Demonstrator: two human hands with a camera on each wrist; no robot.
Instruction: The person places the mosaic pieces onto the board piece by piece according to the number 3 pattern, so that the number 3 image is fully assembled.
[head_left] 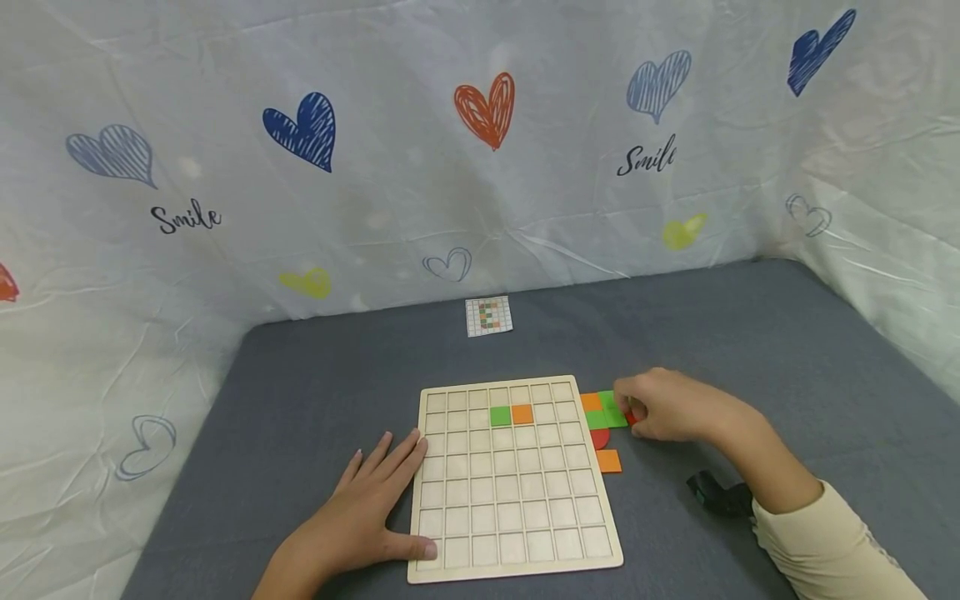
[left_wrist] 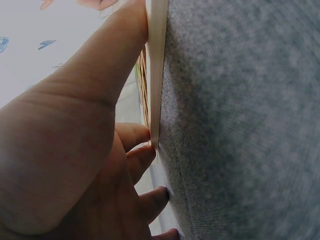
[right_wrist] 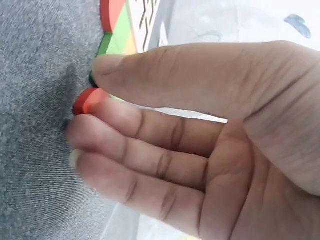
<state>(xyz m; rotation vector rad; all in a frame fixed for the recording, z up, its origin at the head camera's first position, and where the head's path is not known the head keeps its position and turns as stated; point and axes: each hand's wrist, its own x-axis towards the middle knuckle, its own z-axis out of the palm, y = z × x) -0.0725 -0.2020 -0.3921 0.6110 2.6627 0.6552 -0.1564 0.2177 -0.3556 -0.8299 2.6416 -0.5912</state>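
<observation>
A pale wooden grid board (head_left: 510, 508) lies flat on the table, with a green square tile (head_left: 500, 416) and an orange square tile (head_left: 522, 414) side by side in its upper part. My left hand (head_left: 367, 504) rests on the board's left edge, fingers spread and thumb over the lower corner. Beyond the right edge, my right hand (head_left: 667, 406) reaches down to the loose tiles. Its fingertips touch a small red piece (right_wrist: 86, 101) with a curved side; the thumb lies apart from it, by a green tile (head_left: 611, 408).
Beside the board's right edge lie more loose pieces, including a rounded red one (head_left: 599, 438) and an orange square (head_left: 609, 461). A printed grid card (head_left: 489, 317) is at the back. Near the right wrist is a black device (head_left: 712, 493). A heart-patterned curtain (head_left: 390, 208) hangs behind.
</observation>
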